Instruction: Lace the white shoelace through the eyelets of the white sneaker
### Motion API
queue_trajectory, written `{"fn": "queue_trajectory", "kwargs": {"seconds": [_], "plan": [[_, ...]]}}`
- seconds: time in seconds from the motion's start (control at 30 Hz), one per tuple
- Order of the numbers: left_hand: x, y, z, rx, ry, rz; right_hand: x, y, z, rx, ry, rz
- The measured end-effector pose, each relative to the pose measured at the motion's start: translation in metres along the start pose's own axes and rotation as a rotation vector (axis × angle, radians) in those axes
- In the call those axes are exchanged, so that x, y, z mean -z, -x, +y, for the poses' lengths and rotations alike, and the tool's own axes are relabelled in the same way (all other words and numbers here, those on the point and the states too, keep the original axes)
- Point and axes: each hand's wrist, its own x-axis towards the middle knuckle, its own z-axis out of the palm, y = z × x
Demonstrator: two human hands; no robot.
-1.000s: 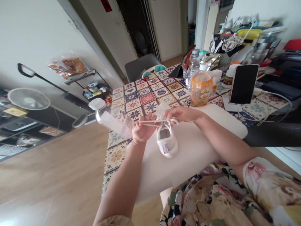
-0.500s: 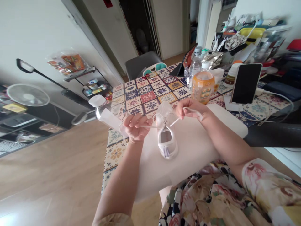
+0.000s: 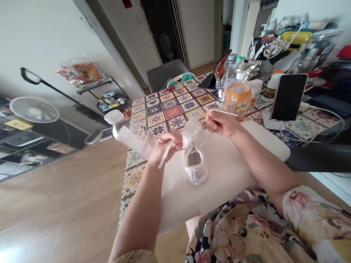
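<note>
A small white shoe [image 3: 196, 170] lies on a white mat [image 3: 227, 171], its heel with a purple tab toward me and its toe pointing away. My left hand [image 3: 168, 144] is closed on one end of the white shoelace [image 3: 164, 157], just left of the shoe; the loose tip hangs below the fingers. To the right of the shoe and above it, my right hand [image 3: 219, 122] pinches the other lace end, whose tip sticks out to the right over the fingers. Both lace ends run from the top of the shoe's tongue area.
A patterned tablecloth [image 3: 172, 111] lies under the mat. Behind my right hand stand an orange-labelled bottle [image 3: 237, 98] and a clear bottle [image 3: 229, 75]. A phone [image 3: 289, 96] rests on a stand at the right. A clear container with a white lid [image 3: 113, 117] is at the left edge.
My left hand has moved right, closer to the shoe, and turned, with the lace tip now hanging down. My right hand has shifted slightly, and its lace end now points right.
</note>
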Motion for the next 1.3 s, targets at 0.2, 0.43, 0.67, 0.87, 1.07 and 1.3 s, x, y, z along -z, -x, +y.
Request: {"fn": "queue_trajectory", "kwargs": {"seconds": [0.2,0.43,0.67,0.87,1.07,1.3], "plan": [[-0.027,-0.005,-0.012,0.201,-0.108,0.151,-0.033,0.000,0.019,0.067,0.516,0.175],[-0.025,-0.008,-0.020,0.058,-0.179,0.373,-0.036,0.006,0.018,0.264,0.744,-0.001],[-0.028,-0.005,-0.018,-0.001,-0.336,0.307,-0.036,0.002,0.025,0.055,0.633,0.147],[-0.023,-0.004,-0.020,-0.117,-0.437,0.342,-0.031,0.000,0.020,0.092,0.573,0.011],[-0.023,-0.004,-0.017,-0.050,-0.353,0.361,-0.030,0.002,0.023,0.112,0.583,-0.027],[-0.022,-0.006,-0.018,0.154,-0.066,0.391,-0.034,0.004,0.030,0.565,0.863,-0.037]]}}
